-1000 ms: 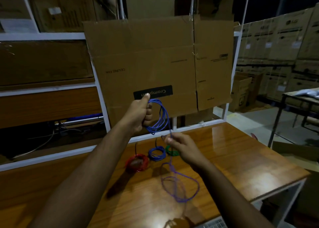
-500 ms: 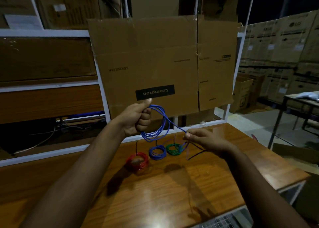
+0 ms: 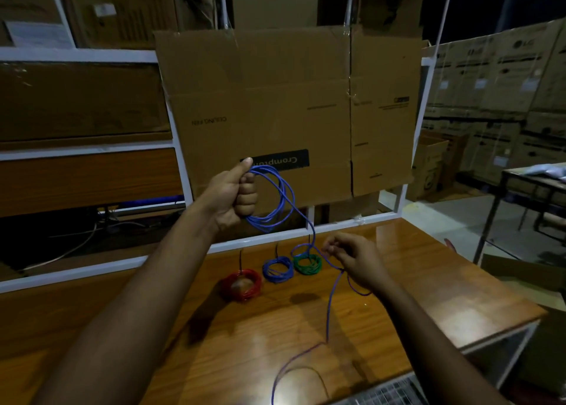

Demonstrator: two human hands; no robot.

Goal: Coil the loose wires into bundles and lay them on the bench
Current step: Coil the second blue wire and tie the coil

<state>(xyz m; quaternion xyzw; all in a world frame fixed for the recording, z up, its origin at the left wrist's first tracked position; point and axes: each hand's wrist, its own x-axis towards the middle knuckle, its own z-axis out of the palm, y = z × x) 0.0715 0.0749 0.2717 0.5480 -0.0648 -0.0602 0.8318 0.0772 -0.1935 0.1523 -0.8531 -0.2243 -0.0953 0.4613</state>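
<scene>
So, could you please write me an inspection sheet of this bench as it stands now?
Surface: glossy wooden bench, lamp glare near the front.
Job's things: red coil, blue coil and green coil lie in a row; blue wire partly looped.
Clutter: nothing seen.
Grippers: left hand grips the loops; right hand pinches the trailing strand.
Cables: loose tail runs down over the bench to the front edge.
Surroundings: cardboard sheet behind, white rack, stacked cartons at right.
</scene>
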